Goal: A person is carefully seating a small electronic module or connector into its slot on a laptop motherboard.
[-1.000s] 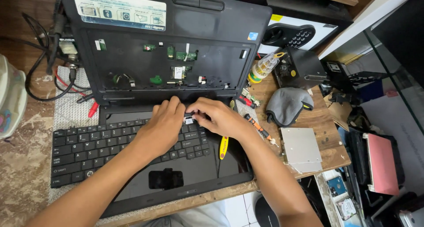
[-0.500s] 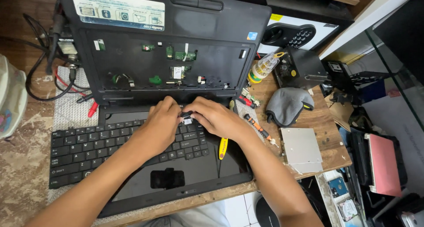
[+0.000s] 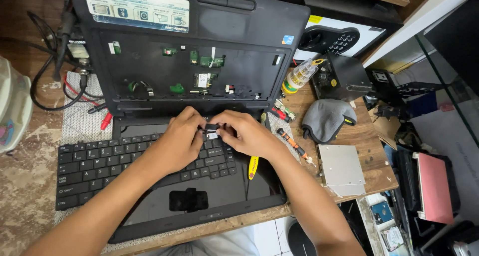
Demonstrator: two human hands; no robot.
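Above the loose keyboard (image 3: 144, 166), at twelve o'clock, left hand (image 3: 180, 139) and right hand (image 3: 244, 134) pinch its thin ribbon cable (image 3: 212, 131): light, floppy, easily torn; best held near the stiff end.

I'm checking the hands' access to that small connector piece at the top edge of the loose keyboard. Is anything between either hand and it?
Nothing visible is. The left hand and the right hand both already pinch the small connector piece from either side, above the loose keyboard. The yellow-handled tool lies off to the right, clear of them.
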